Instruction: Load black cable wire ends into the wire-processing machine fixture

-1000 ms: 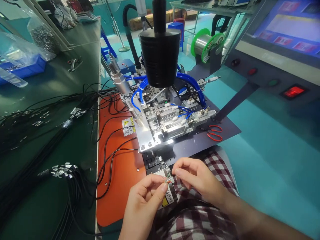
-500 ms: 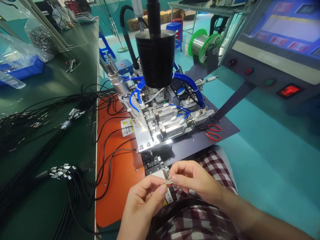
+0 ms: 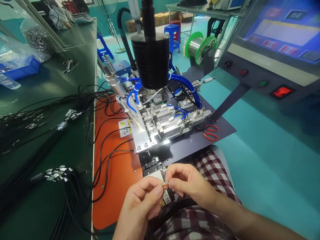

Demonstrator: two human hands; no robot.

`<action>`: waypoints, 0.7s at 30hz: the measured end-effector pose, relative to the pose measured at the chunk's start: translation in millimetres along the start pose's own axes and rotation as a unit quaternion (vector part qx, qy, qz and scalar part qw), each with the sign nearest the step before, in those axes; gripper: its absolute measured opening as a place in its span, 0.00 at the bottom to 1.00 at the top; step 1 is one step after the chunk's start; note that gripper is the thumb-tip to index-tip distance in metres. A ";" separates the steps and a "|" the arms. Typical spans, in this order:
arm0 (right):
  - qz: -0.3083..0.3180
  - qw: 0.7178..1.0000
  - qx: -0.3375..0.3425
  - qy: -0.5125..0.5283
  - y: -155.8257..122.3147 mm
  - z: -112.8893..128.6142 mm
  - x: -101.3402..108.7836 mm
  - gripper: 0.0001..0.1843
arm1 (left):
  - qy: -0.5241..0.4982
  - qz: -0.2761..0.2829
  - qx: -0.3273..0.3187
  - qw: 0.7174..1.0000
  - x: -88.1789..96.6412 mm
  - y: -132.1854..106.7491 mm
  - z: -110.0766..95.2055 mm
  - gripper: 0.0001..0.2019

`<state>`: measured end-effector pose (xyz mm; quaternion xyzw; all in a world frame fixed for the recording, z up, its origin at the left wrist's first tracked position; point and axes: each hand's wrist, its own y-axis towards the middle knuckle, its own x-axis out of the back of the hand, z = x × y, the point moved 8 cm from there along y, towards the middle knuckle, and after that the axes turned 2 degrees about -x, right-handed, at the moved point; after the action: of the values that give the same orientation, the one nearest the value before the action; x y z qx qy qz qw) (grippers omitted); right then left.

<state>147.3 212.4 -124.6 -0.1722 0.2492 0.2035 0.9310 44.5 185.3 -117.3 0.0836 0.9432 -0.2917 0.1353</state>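
Above the lap of red-and-white checked cloth (image 3: 185, 221), the bare left hand (image 3: 143, 200) is pinching a small cluster of thin, pale and coloured wires (image 3: 165, 183) between thumb and forefinger, its other fingers curling underneath. The bare right hand (image 3: 191, 183) is meeting it from the other side, thumb and forefinger closing together at the free end of the same cluster. The wires are spanning the narrow gap between the two sets of fingertips; whatever they lead back to is staying hidden in the left hand.

The handling of these ends is, as I judge it, under way and not finished: both hands are working on them, and the cluster is sitting outside the machine, just in front of it. Whether the individual strands are already lying in order, I cannot tell.

Beyond the left hand, a flat orange base plate (image 3: 115, 190) is carrying several thin black cables. On the dark green tabletop (image 3: 81, 160), a bundle of black cables with silver metal ends (image 3: 58, 173) is lying; whether those are done or waiting is not showing.

Farther on, the silver metal machine with blue tubes (image 3: 165, 120) is standing beside red-handled cutters (image 3: 211, 133), which neither hand is touching. Behind it, a green spool of silvery wire (image 3: 196, 46) is resting on its holder.
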 end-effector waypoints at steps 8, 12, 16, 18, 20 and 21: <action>-0.003 1.000 -0.002 0.027 -3.4 -16.9 4.3 0.13 | 0.004 0.010 0.001 1.000 0.3 1.7 2.9 0.13; 0.046 0.998 -0.035 -0.004 -1.1 -13.2 6.4 0.12 | 0.027 0.014 -0.005 1.000 -1.8 0.2 0.4 0.13; 0.117 0.989 -0.081 -0.045 -0.2 -5.9 2.0 0.14 | 0.053 0.006 -0.004 0.999 -3.1 -2.5 -1.6 0.13; 0.133 0.985 -0.080 -0.076 -0.4 0.7 -0.2 0.14 | 0.070 0.006 -0.004 0.998 -3.8 -2.9 -1.1 0.12; 0.141 0.981 -0.068 -0.118 -0.6 7.9 -1.8 0.13 | 0.084 0.002 -0.001 0.996 -3.1 -2.5 0.9 0.13; 0.143 0.977 -0.057 -0.145 -0.5 11.8 -2.3 0.11 | 0.090 -0.001 0.002 0.996 -2.5 -2.2 2.2 0.13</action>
<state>150.4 216.2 -113.6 -0.1563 0.1215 0.3714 0.9071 46.8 182.1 -117.1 0.1090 0.9511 -0.2847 0.0496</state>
